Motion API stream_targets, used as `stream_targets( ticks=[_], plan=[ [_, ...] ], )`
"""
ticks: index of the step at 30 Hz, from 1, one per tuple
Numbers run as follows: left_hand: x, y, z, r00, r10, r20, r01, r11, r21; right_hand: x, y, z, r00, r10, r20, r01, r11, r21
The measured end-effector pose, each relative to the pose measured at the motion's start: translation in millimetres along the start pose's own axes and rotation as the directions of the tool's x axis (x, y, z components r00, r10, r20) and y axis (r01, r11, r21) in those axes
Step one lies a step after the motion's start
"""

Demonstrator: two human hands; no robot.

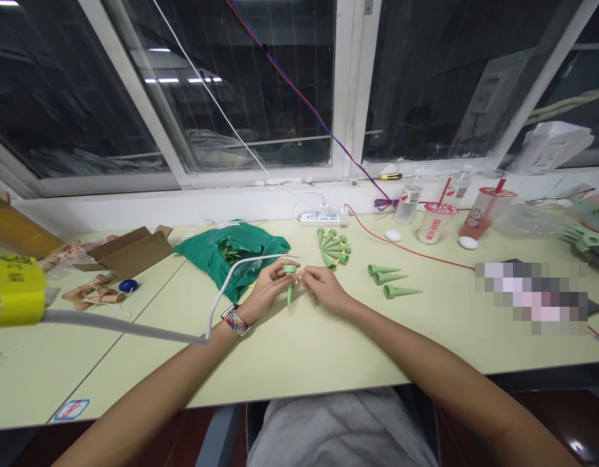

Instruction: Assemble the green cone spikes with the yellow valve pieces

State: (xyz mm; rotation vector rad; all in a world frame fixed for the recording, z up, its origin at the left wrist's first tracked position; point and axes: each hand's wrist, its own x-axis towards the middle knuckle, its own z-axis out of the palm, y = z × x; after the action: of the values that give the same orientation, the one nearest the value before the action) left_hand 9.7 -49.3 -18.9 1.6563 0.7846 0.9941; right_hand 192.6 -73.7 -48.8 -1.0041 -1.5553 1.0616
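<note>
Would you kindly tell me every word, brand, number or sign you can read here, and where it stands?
Nothing reads with certainty.
Front drink cup: red characters, too blurred.
Rear drink cup: round logo, no legible wording.
Clear bottle: label print too small.
Table sticker: red mark inside a blue border, unclear.
Yellow label: dark marks, unreadable.

A pale-green tabletop (328,357) spreads beneath the right hand (323,287); beyond that hand, dark white-framed windows (290,126) showing bright strip lights (205,80) top a white wall (222,206); reddish floor (180,431) lies below.
</note>
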Motion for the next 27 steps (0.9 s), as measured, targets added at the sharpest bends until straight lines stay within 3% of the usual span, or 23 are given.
stream_targets(
  ticks=[3, 5, 8, 11, 14, 18, 21, 24, 27],
  plan=[
    [0, 1, 0.3, 1.000, 0.014, 0.022, -0.013, 0.999, -0.030, 4, 7, 2, 0.998, 0.063, 0.010, -0.064, 0.994, 0.089],
    [0, 2, 0.4, 0.999, 0.014, 0.038, -0.012, 0.998, -0.061, 4, 7, 2, 0.998, 0.059, -0.004, -0.058, 0.996, 0.061],
    [1, 0, 0.4, 0.998, -0.017, 0.056, 0.023, 0.994, -0.109, -2, -2, -5, 0.990, -0.139, -0.030, 0.129, 0.969, -0.211],
    [2, -3, 0.3, 0.994, -0.063, 0.093, 0.080, 0.978, -0.193, -9, -13, -14, 0.924, -0.374, 0.075, 0.357, 0.780, -0.514],
    [2, -4, -0.3, 0.989, -0.076, 0.128, 0.105, 0.964, -0.243, -12, -18, -19, 0.897, -0.417, 0.146, 0.420, 0.700, -0.577],
    [1, -2, -1.0, 0.991, -0.051, 0.122, 0.071, 0.983, -0.172, -7, -11, -14, 0.944, -0.312, 0.103, 0.327, 0.856, -0.400],
    [0, 0, 0.9, 0.999, 0.019, 0.050, -0.018, 1.000, -0.016, 1, -4, -6, 0.995, -0.087, 0.051, 0.091, 0.993, -0.079],
    [-3, 2, 4.7, 0.990, 0.126, -0.069, -0.113, 0.979, 0.170, 7, -3, -1, 0.994, 0.075, 0.075, -0.083, 0.991, 0.105],
    [-5, 4, 7.3, 0.977, 0.169, -0.132, -0.132, 0.959, 0.250, 5, -8, -1, 0.993, 0.082, 0.081, -0.090, 0.992, 0.092]
  ],
)
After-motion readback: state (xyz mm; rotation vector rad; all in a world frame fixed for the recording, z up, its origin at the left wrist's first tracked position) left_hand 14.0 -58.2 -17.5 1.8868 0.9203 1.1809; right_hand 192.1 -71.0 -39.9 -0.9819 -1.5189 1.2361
